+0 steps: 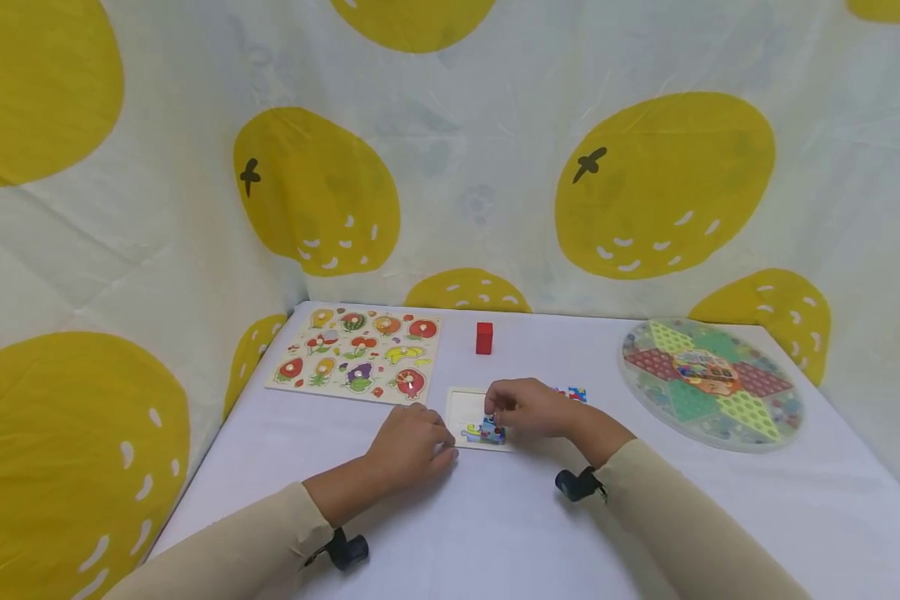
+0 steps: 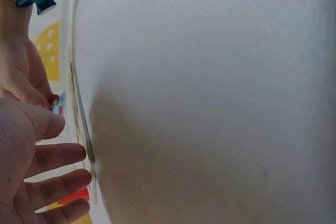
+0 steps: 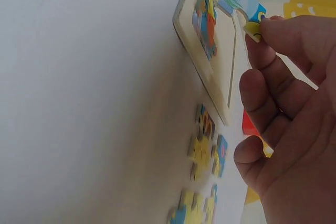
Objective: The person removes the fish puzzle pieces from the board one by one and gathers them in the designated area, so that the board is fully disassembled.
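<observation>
My right hand pinches a jigsaw piece between thumb and fingertips, above the wooden puzzle tray. In the right wrist view this piece is tilted and shows a red crab-like picture on blue. Several joined pieces lie inside the tray along its near side. My left hand is at the tray's left edge, palm side down, its fingers fairly straight in the left wrist view. Whether it touches the rim, I cannot tell. Loose jigsaw pieces lie on the table to the right of the tray, partly behind my right hand in the head view.
A board of knobbed fruit pieces lies at the back left. Beyond the tray stands a red block. To the right is a round game board with a star pattern. A fruit-print curtain hangs behind the table.
</observation>
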`<move>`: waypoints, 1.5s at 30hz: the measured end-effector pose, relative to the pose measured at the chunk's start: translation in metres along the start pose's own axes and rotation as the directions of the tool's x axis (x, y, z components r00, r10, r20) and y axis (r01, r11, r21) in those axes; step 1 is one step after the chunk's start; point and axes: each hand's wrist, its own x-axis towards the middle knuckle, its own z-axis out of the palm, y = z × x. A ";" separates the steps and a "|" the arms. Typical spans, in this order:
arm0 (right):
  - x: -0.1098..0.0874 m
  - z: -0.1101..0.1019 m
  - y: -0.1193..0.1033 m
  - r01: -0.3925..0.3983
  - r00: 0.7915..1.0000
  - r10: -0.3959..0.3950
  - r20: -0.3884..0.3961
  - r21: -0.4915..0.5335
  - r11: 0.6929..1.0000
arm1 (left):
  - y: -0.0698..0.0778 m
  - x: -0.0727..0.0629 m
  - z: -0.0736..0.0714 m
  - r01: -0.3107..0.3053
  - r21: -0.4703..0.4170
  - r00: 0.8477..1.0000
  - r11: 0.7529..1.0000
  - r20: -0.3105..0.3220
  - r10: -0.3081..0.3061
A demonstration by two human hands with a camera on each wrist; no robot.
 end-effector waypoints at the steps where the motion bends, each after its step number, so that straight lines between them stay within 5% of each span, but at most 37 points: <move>1: -0.002 -0.002 0.001 -0.004 1.000 0.004 0.007 0.001 1.000 | 0.000 0.000 0.000 0.004 -0.005 1.000 1.000 0.000 -0.004; 25: -0.027 -0.017 0.032 -0.031 0.998 0.032 0.044 -0.029 0.999 | 0.000 0.000 0.003 0.028 0.029 1.000 0.999 0.001 -0.028; 32: -0.027 -0.013 0.031 0.003 1.000 -0.001 0.019 -0.126 0.992 | 0.001 0.000 0.002 0.026 0.020 1.000 0.999 -0.008 -0.026; 45: -0.031 -0.015 0.028 -0.035 0.999 0.039 0.028 -0.123 0.992 | 0.010 0.002 0.006 0.004 0.015 1.000 1.000 -0.031 -0.004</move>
